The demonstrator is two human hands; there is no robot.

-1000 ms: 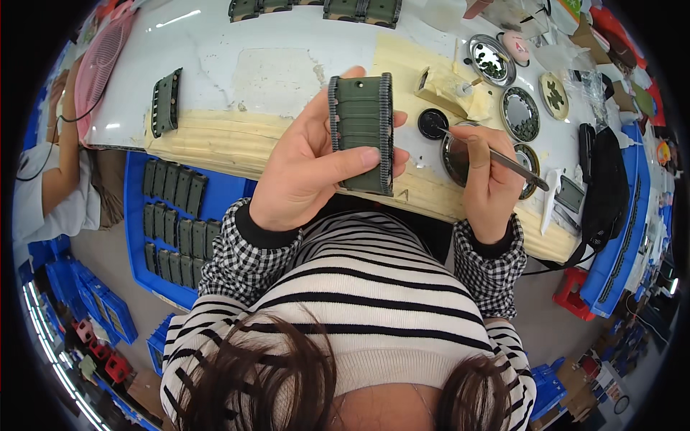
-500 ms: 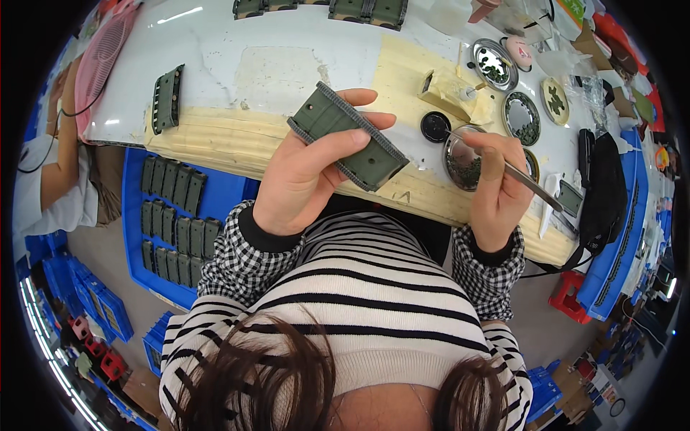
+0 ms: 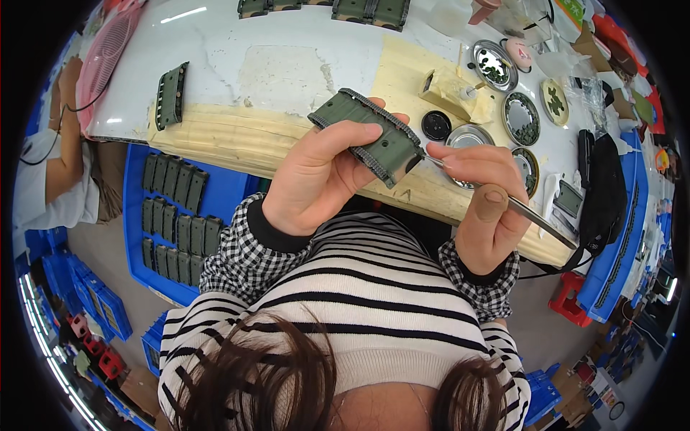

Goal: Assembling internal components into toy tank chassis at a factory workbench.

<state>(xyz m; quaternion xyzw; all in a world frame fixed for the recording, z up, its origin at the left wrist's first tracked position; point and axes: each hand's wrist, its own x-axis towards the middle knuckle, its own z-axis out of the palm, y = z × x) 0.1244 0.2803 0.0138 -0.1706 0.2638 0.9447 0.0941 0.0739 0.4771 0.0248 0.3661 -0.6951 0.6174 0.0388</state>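
The green shell [image 3: 368,140], with its ridged strips along both long edges, is held in the air over the near edge of the desk [image 3: 208,68]. Your left hand [image 3: 316,172] grasps it, thumb across the top, probably so it stays steady and its 4 o'clock end stays uncovered. Your right hand [image 3: 492,205] pinches a slim metal tool [image 3: 543,220], likely tweezers, slanted so its tip meets or nearly meets that end; you can't tell contact from here.

Taken from the shell, a small black dish [image 3: 436,131] sits at 3 o'clock, contents unclear. Just beyond, a steel dish [image 3: 471,133] is partly covered by your fingers. A round dish [image 3: 514,108], farther toward 3, holds small green bits; another metal dish [image 3: 509,79] at 2 holds more, and a cream oval dish [image 3: 546,108] carries green pieces. All seem placed within your right side's reach. At 8, below the desk, a blue tray [image 3: 226,188] holds similar shells in rows, presumably to keep them sorted.
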